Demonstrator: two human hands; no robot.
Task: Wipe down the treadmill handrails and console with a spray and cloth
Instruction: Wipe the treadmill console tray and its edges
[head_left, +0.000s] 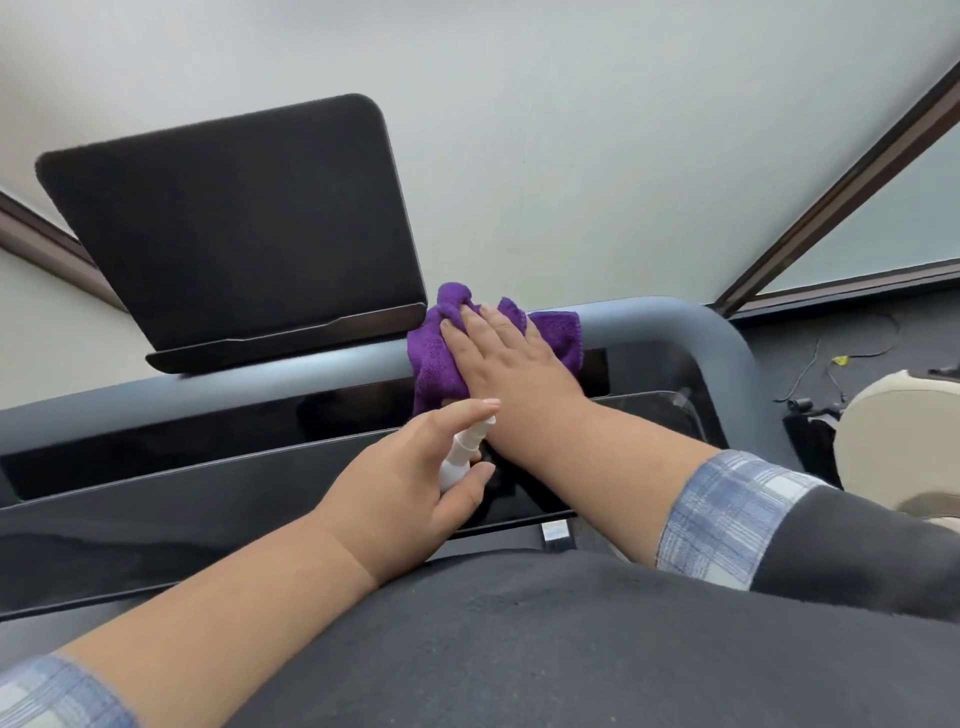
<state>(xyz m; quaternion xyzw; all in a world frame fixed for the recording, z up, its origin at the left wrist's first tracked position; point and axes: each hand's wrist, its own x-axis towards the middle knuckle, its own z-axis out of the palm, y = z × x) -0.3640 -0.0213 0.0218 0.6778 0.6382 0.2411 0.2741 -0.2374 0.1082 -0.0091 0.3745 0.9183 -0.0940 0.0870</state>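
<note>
Mid-task, I judge: right hand (511, 358) presses the purple cloth (441, 358) flat-fingered on the front handrail (649, 319) — left hand's (410, 478) fingers (457, 413) curl around the spray bottle (462, 452) — console (156, 441) and side rails likely remain.

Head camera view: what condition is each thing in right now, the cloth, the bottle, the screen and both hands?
Purple cloth: bunched, pressed flat against the grey handrail beside the screen.
Spray bottle: held, nozzle pointing toward the cloth.
Screen: dark, tilted back.
Console panel: glossy black, unlit.
Right hand: fingers straight, pressing the cloth.
Left hand: curled round the bottle, index finger on top.
</note>
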